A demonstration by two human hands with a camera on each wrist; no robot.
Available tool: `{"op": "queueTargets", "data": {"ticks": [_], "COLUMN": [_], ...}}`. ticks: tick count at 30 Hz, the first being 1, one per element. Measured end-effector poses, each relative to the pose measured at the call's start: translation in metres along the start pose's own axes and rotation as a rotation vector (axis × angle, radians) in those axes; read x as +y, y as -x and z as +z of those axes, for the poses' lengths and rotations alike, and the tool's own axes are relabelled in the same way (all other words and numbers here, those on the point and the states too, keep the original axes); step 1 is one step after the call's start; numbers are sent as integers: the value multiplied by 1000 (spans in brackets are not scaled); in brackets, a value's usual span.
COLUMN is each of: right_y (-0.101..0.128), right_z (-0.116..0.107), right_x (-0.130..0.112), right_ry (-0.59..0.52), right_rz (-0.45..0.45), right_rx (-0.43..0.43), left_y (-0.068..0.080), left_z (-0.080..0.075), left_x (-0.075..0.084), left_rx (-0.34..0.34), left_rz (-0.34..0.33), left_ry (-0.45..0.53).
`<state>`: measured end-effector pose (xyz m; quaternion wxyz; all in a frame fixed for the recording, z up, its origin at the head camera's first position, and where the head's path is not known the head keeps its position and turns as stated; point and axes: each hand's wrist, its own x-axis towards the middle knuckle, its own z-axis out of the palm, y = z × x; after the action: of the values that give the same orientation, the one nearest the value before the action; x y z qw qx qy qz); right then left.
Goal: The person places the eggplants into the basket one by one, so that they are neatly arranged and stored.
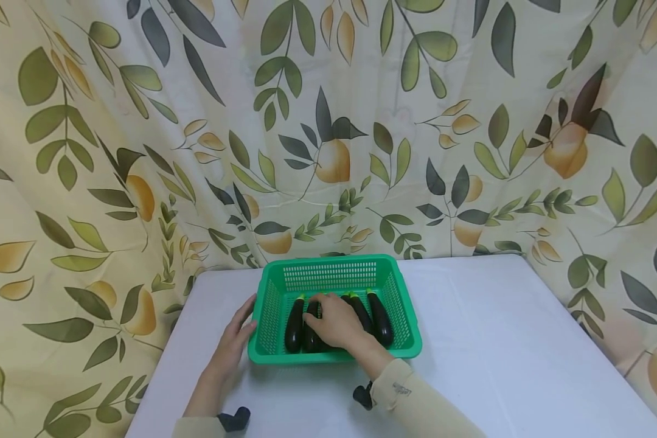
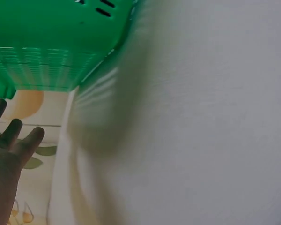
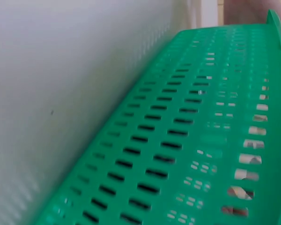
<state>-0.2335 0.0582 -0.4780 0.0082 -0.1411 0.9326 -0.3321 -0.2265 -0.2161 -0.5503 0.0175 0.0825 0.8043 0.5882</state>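
Note:
A green slotted basket (image 1: pixel 399 304) stands on the white table and holds several dark purple eggplants lying side by side. My right hand (image 1: pixel 331 322) reaches in over the near rim, its fingers curled over the second eggplant from the left (image 1: pixel 308 337). Another eggplant (image 1: pixel 294 325) lies to the left of it and two more (image 1: pixel 381 319) to the right. My left hand (image 1: pixel 235 340) rests with straight fingers against the outside of the basket's left wall. The left wrist view shows those straight fingers (image 2: pixel 11 140) under the basket (image 2: pixel 56 42). Only the basket wall (image 3: pixel 201 140) fills the right wrist view.
The white tablecloth (image 1: pixel 498 340) stretches to the right and in front of the basket. A leaf-patterned curtain (image 1: pixel 328 121) hangs close behind the table and round both sides. The table's left edge (image 1: pixel 159 365) runs near my left forearm.

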Motion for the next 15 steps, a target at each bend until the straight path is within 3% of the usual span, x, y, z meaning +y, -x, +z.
{"op": "queueTargets", "data": {"ticks": [8,15], "right_y": [4,5], "right_z": [-22,-46], "right_x": [5,9], "right_ry": [11,59], "right_rz": [30,35], "right_rx": [6,23], "left_y": [-10,-16], "left_z": [-16,-23], "left_x": [20,46], "left_rx": [-42,-106], "left_rz": [119,198], "left_ry": [-114,-276]}}
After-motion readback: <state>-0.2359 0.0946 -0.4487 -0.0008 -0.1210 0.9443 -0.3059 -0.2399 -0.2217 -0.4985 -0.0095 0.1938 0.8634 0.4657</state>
